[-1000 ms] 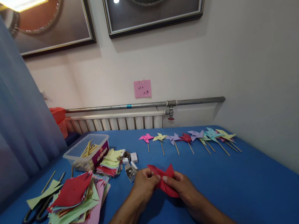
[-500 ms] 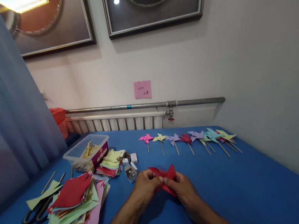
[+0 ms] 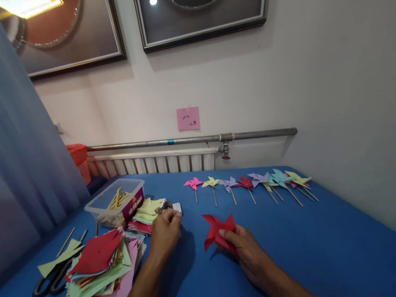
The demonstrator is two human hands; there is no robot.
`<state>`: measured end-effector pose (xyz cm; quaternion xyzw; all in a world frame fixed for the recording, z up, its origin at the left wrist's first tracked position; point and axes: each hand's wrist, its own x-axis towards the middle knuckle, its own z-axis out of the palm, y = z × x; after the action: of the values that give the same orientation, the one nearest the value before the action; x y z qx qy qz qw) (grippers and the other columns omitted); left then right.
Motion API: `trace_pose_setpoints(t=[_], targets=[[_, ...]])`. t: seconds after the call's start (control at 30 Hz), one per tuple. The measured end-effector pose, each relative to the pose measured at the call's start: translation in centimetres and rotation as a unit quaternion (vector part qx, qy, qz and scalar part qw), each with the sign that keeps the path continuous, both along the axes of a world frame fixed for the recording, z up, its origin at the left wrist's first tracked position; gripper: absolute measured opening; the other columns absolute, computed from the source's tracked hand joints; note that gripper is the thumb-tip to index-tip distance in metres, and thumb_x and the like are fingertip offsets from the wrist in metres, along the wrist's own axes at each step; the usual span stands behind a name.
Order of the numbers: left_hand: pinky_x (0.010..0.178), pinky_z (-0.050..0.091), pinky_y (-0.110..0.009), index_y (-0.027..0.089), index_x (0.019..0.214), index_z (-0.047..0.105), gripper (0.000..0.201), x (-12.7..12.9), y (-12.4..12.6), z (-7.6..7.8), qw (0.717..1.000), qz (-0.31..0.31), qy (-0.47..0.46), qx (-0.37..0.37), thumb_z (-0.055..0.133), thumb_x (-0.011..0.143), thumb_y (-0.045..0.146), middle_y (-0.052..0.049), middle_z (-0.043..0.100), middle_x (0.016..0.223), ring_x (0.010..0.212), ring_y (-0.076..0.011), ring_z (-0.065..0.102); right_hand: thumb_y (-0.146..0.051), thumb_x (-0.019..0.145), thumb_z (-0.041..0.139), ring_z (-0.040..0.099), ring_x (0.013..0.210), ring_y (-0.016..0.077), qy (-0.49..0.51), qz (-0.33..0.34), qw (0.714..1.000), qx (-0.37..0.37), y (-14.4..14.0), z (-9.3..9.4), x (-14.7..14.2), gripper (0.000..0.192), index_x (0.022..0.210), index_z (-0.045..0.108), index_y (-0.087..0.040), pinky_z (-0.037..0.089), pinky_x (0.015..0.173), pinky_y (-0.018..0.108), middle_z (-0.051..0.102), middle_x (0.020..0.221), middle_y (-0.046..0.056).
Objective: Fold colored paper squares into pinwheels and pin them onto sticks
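- Head view: the red paper pinwheel point(image 3: 219, 230) is pinched shut at its middle by the right hand point(image 3: 243, 251), just above the blue worktop point(image 3: 310, 251).
- The left hand point(image 3: 166, 231) is curled over the small boxes point(image 3: 175, 208) by the paper pile point(image 3: 100, 267); whether anything is held there cannot be told.
- With a slack grip, the folded tips could spring open.

Desk point(image 3: 328, 248): blue cover.
9 o'clock: paper stack point(image 3: 100, 269), scissors point(image 3: 49, 282).
11 o'clock: plastic tub point(image 3: 115, 208).
1 o'clock: pinwheel row point(image 3: 251, 182).
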<state>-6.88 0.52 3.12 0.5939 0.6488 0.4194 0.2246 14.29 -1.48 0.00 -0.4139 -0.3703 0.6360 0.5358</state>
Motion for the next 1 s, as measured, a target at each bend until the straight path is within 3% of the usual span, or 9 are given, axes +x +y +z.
trace_pose_setpoints(t=[0.07,0.17,0.23,0.33,0.5,0.8,1.0], targets=[[0.066,0.038,-0.027,0.020,0.075,0.068,0.024,-1.9,0.1,0.6,0.992,0.025,0.127,0.003,0.050,0.089,0.029,-0.003,0.070,0.076,0.075,-0.0180,0.063,-0.033,0.063,0.084,0.057,0.056,0.0119,0.005,-0.008,1.000,-0.004,0.1,-0.1,0.2,0.025,0.075,0.069,-0.017,0.048,0.058,0.024,0.069,0.064,-0.001],[0.065,0.035,-0.028,0.020,0.079,0.073,0.022,-3.3,0.0,0.9,0.961,0.015,0.267,-0.069,0.052,0.086,0.023,-0.006,0.073,0.082,0.079,-0.0201,0.065,-0.033,0.062,0.086,0.059,0.058,0.0124,0.020,-0.018,1.000,-0.013,0.2,-0.1,0.4,0.027,0.075,0.068,-0.018,0.051,0.061,0.025,0.069,0.065,-0.001],[0.067,0.036,-0.029,0.022,0.082,0.075,0.023,-3.2,0.0,0.7,0.941,-0.008,0.325,-0.092,0.052,0.086,0.022,-0.007,0.074,0.087,0.085,-0.0220,0.066,-0.033,0.061,0.087,0.060,0.061,0.0131,0.033,-0.021,0.999,-0.021,0.3,-0.1,0.5,0.028,0.075,0.068,-0.018,0.054,0.065,0.027,0.069,0.066,-0.001],[0.076,0.041,-0.032,0.022,0.083,0.076,0.025,-2.4,0.0,0.2,0.923,-0.029,0.379,-0.059,0.051,0.087,0.021,-0.010,0.073,0.101,0.098,-0.0248,0.065,-0.032,0.059,0.089,0.060,0.061,0.0133,0.040,-0.026,0.998,-0.028,0.3,-0.1,0.6,0.030,0.076,0.068,-0.018,0.055,0.066,0.028,0.069,0.067,-0.001],[0.090,0.043,-0.035,0.025,0.090,0.079,0.022,-2.4,0.7,-0.6,0.922,-0.070,0.375,-0.060,0.057,0.084,0.023,-0.008,0.070,0.116,0.111,-0.0265,0.061,-0.032,0.063,0.086,0.058,0.057,0.0120,0.040,-0.023,0.999,-0.012,0.5,-0.6,0.3,0.027,0.078,0.068,-0.017,0.051,0.061,0.026,0.068,0.066,-0.002],[0.070,0.039,-0.028,0.022,0.076,0.074,0.020,-2.7,0.6,-0.2,0.934,-0.094,0.333,-0.089,0.056,0.082,0.013,-0.006,0.072,0.097,0.088,-0.0202,0.065,-0.031,0.067,0.080,0.055,0.056,0.0115,0.015,-0.020,1.000,0.011,0.4,-1.1,0.3,0.020,0.076,0.068,-0.017,0.045,0.060,0.025,0.067,0.064,-0.002],[0.079,0.041,-0.028,0.019,0.076,0.070,0.017,-2.0,0.5,-0.5,0.942,-0.086,0.316,-0.074,0.057,0.087,0.016,-0.007,0.071,0.099,0.094,-0.0209,0.063,-0.035,0.065,0.083,0.055,0.057,0.0119,0.017,-0.005,1.000,0.001,0.3,-0.9,0.3,0.026,0.074,0.066,-0.018,0.044,0.060,0.025,0.065,0.062,-0.003]])
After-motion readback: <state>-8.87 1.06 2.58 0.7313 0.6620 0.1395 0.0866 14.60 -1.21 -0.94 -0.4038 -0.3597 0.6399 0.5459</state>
